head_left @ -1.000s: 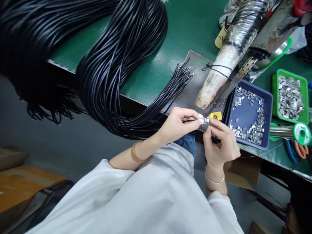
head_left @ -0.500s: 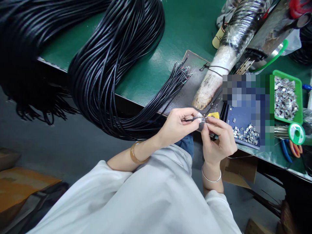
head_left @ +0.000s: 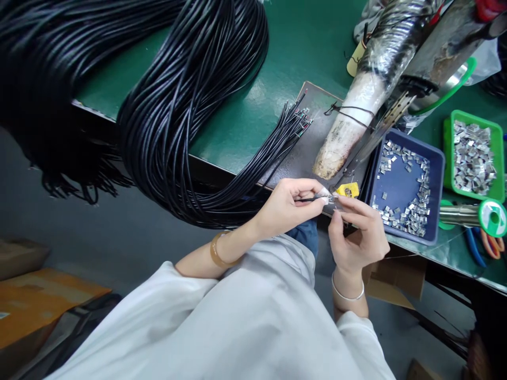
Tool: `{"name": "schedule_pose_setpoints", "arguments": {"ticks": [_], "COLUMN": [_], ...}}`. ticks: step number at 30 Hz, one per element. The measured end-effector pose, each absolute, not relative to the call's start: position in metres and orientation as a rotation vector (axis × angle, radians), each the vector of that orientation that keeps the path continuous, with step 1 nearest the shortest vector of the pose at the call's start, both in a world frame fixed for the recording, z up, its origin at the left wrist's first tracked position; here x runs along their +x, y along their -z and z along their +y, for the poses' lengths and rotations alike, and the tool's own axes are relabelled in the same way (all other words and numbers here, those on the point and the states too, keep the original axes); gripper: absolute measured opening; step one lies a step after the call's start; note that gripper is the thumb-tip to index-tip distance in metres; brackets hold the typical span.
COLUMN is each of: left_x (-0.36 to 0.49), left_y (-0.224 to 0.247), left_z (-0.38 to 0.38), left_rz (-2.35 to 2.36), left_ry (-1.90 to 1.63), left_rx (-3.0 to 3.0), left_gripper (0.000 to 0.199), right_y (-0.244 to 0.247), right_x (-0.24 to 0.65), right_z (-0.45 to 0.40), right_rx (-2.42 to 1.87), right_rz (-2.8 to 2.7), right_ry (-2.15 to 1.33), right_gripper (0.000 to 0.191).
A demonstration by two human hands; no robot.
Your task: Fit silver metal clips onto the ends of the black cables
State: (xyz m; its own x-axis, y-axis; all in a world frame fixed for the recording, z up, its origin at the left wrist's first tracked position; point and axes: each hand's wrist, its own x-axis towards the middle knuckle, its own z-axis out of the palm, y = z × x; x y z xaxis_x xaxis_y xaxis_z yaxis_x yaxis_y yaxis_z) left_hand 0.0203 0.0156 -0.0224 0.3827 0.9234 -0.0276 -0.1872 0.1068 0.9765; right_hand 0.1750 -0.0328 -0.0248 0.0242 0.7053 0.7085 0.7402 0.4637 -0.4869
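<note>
My left hand [head_left: 295, 206] is closed in a pinch on a black cable [head_left: 304, 200], near its end. At that end a small metal connector [head_left: 330, 200] sticks out past the fingertips toward the right. My right hand [head_left: 358, 227] is just beside the connector, with thumb and fingertips drawn together. Whatever lies between those fingertips is too small to make out. Left of the hands, a thick bundle of black cables [head_left: 194, 105] hangs over the table edge. Its stripped ends [head_left: 303, 120] show small coloured wires.
A blue tray [head_left: 439, 174] and a green tray [head_left: 447, 153] hold small metal shells. Nearby are a solder spool [head_left: 493, 218], pliers [head_left: 476, 248] and a yellow piece [head_left: 348, 190]. A wrapped white tube [head_left: 344, 126] slants over the green table [head_left: 293, 47].
My right hand has drawn slightly right and down, its fingertips now a little apart from my left hand's. The view has shifted slightly, and the blue tray now shows unblurred.
</note>
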Motion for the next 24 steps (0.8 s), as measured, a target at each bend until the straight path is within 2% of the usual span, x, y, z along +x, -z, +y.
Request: {"name": "schedule_pose_setpoints", "arguments": {"ticks": [5,13,24], "left_x": [0.02,0.022,0.023], "left_y": [0.022,0.026,0.024], "left_z": [0.013,0.012,0.014], "left_rz": [0.768,0.792,0.806], "left_ry": [-0.909,-0.972,-1.035], "left_rx": [1.097,1.083,1.075], "left_gripper": [0.013,0.015,0.013], "right_y": [0.016,0.019,0.017], "right_x": [0.178,0.174,0.17], "right_z": [-0.033,-0.028,-0.027], "right_rx": [-1.299,-1.332,-1.291], "right_rz": [-1.615,-1.723,-1.72], "right_ry": [-0.12,0.128,0.076], "right_gripper": [0.012,0.019,0.023]}}
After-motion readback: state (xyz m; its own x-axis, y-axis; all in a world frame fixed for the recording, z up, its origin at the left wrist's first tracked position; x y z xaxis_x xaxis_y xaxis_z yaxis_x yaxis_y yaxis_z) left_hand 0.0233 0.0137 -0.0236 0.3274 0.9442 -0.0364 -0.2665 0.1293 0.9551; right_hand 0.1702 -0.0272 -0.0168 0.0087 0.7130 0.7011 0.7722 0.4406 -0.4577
